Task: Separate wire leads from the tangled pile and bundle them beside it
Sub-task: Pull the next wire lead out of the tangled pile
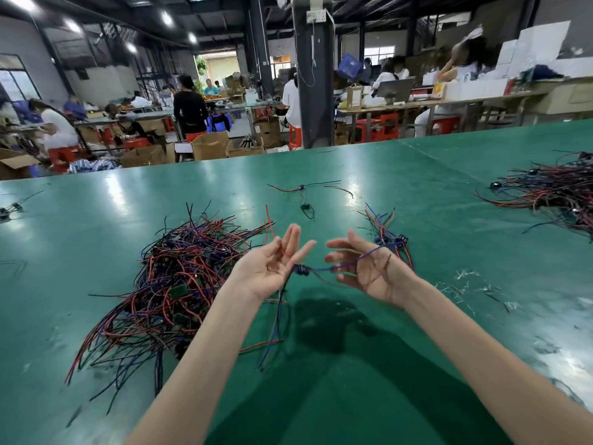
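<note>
Wire lead (301,270), purple with a small black connector, stretches between my hands above the green table (417,194). My right hand (364,268) curls its fingers around it. My left hand (272,268) is relaxed, palm up, fingers straight. The tangled pile (179,277) lies to my left, and a small bundle (390,239) lies just beyond my right hand.

Two hands: left hand (266,268), right hand (364,271). One wire lead (301,270) between them. Three heaps on the table (417,175): tangled pile (179,277), small bundle (390,234), large heap (555,191) at its right edge.
</note>
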A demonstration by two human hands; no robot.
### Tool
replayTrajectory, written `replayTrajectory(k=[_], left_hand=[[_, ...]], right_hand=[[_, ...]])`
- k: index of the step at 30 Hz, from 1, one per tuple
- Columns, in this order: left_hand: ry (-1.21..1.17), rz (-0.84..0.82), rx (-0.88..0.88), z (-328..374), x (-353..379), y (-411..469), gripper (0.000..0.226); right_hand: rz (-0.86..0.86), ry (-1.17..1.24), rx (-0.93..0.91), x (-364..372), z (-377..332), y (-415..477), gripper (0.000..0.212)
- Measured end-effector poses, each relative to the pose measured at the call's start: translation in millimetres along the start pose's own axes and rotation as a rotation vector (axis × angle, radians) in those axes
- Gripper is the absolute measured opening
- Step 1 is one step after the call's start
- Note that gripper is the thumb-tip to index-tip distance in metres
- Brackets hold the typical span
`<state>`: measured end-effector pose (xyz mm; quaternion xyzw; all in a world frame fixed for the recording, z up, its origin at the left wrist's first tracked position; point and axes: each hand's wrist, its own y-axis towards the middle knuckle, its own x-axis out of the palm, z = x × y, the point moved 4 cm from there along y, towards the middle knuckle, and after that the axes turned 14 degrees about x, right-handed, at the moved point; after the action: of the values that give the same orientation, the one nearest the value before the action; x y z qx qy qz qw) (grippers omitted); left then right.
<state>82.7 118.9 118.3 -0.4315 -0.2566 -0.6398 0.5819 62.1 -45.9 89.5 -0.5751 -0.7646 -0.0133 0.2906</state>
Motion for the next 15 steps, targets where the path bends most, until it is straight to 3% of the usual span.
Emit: replayTrajectory(k=[4, 6, 9, 13, 15], left_hand=[[0.057, 0.011, 0.005, -13, -17, 6, 0.037], [0.082, -0.017, 0.015, -16, -20, 7, 0.035], [0.100, -0.067, 0.083, -20, -21, 7, 0.030], [0.142, -0.185, 0.208, -18, -12, 6, 0.017], [0.147, -0.229, 0.256, -16, -7, 3, 0.022]], right_hand=[[-0.143, -0.252, 0.101, 19, 16, -6, 0.036], [-0.125, -0.345, 0.121, 26, 26, -6, 0.039], [-0.066, -0.470, 0.125, 32, 34, -7, 0.026], [-0.005, -0.466, 0.068, 33, 35, -8, 0.028], [0.034, -0.469, 0.022, 34, 37, -7, 0.025]])
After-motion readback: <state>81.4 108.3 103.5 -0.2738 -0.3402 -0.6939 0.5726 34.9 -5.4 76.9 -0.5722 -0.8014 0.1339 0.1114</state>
